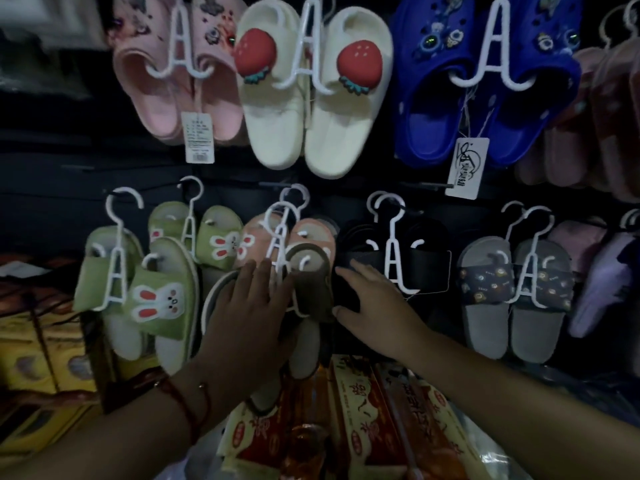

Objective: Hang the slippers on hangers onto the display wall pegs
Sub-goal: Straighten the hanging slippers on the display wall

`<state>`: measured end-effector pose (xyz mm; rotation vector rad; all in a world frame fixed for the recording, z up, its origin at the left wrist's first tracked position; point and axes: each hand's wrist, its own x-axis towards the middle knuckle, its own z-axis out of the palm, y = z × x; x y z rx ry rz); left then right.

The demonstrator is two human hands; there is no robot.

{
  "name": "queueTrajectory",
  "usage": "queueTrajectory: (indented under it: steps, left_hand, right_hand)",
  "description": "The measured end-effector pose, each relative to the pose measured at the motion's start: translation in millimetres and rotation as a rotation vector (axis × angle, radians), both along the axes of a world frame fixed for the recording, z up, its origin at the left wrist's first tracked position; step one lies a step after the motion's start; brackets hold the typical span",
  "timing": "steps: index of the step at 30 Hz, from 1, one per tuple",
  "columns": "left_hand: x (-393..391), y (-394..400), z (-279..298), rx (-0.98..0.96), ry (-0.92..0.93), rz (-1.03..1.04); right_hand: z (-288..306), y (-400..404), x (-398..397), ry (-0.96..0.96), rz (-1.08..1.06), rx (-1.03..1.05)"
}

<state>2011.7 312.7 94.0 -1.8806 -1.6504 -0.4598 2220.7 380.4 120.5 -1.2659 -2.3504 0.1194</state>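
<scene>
Both hands, the left hand (249, 299) and the right hand (372, 303), lie flat with straight fingers, holding nothing, on the brown slippers (308, 292) (hanging in the wall's bottom row, near its middle), probably to steady them.

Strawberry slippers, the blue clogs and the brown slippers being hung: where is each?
Strawberry slippers (360, 57): head view, on the right shoe's red strawberry.
Blue clogs (427, 129): head view, on the left clog's footbed.
Brown slippers (311, 289): head view, on the brown strap between both hands.
</scene>
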Motion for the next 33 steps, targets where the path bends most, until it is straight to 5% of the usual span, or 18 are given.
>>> queueTrajectory:
  steps: [11, 33]
  left_hand:
    - [-38, 14, -34, -0.025, -0.177, 0.038]
    - [-68, 91, -19, -0.108, -0.048, -0.096]
  right_hand:
    - [-4, -8, -40, -0.059, 0.010, 0.205]
    - [14, 29, -58, -0.053, -0.118, 0.191]
